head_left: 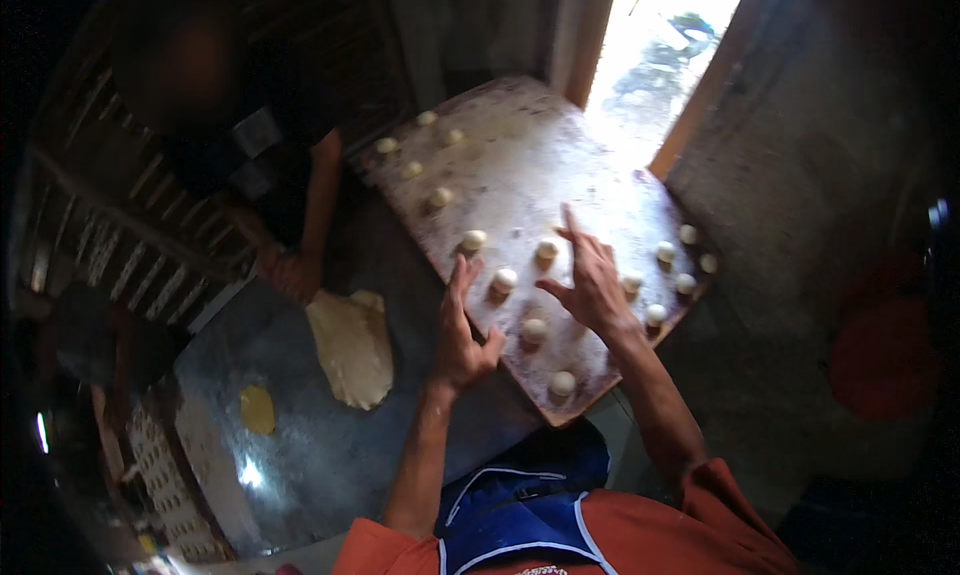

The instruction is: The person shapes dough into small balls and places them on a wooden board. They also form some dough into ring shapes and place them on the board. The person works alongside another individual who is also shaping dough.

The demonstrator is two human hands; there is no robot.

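Observation:
Over a flour-dusted wooden board, both of my hands are held with fingers apart. My left hand is at the board's near left edge, its fingertips close to a pale dough ball and a second dough ball. Further right, my right hand has its thumb and fingers spread between a dough ball and another dough ball. Neither hand appears to grip anything. Two more dough balls, a nearer one and the nearest, lie toward the board's front corner.
Several dough balls sit at the board's far left, and others along its right. On the dark table lie a dough sheet, by a co-worker's hands, and a yellow disc. A bright doorway stands behind.

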